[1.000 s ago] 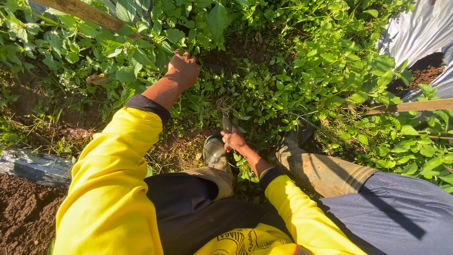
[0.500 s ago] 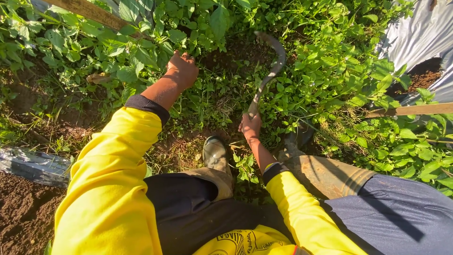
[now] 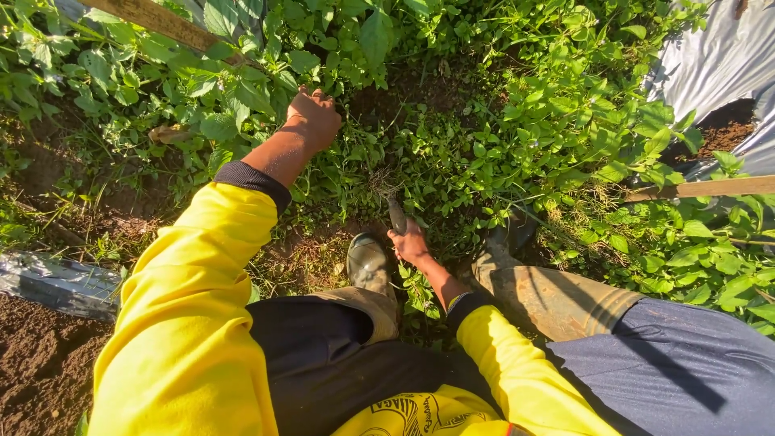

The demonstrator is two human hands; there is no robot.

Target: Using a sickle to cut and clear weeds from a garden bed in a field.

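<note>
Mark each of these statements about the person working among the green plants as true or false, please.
1. The left hand grips the green plants. True.
2. The right hand is empty. False: it holds a tool handle, whose blade is hidden in the leaves.
3. The person wears yellow sleeves. True.
4. The boots are bright red. False: they are dark and muddy.
5. A wooden stick lies at the upper left. True.

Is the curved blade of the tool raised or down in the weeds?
Down: the right hand holds the handle low; the blade is hidden among weeds.
</note>
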